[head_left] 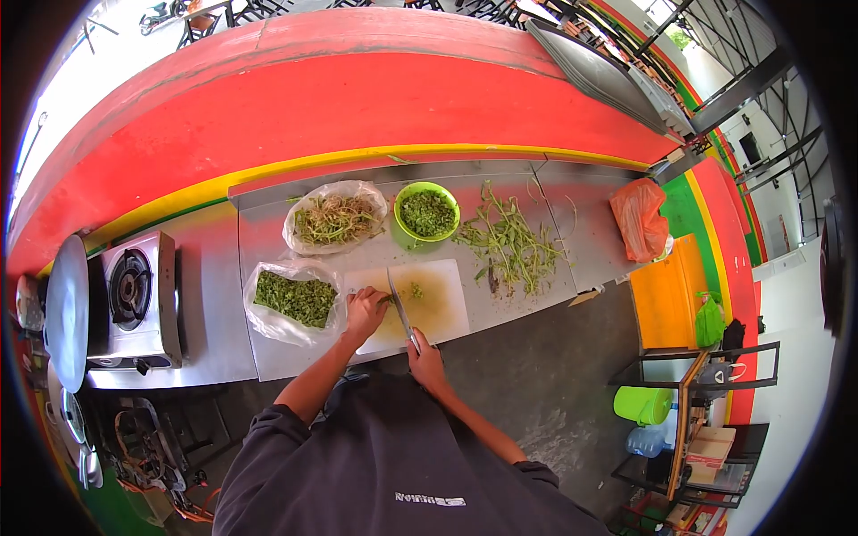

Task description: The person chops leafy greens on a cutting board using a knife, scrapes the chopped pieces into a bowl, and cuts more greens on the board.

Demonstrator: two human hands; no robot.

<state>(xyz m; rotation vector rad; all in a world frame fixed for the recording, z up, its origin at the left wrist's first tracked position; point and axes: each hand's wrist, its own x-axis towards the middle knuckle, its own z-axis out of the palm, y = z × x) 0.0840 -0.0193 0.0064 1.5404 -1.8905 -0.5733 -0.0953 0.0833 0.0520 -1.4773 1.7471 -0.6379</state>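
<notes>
On the white cutting board (pixel 444 308), stained yellow-green in its middle, my left hand (pixel 364 313) is closed on a small bunch of greens (pixel 385 298). My right hand (pixel 426 359) grips the handle of a kitchen knife (pixel 399 304). Its blade points away from me and lies close beside my left fingertips. A few chopped bits (pixel 416 290) rest right of the blade. Left of the board sits a clear plastic bag of chopped greens (pixel 295 299). Behind the board stand a green bucket of chopped leaves (pixel 427 214) and a plastic bag of root ends and stems (pixel 332 220).
Loose leafy stems (pixel 514 241) spread over the steel counter (pixel 572 268) on the right, with an orange plastic bag (pixel 642 219) beyond them. A gas stove (pixel 134 295) stands at the left. A red wall (pixel 357 103) runs along the back. Shelves with a green bucket (pixel 642 405) are at lower right.
</notes>
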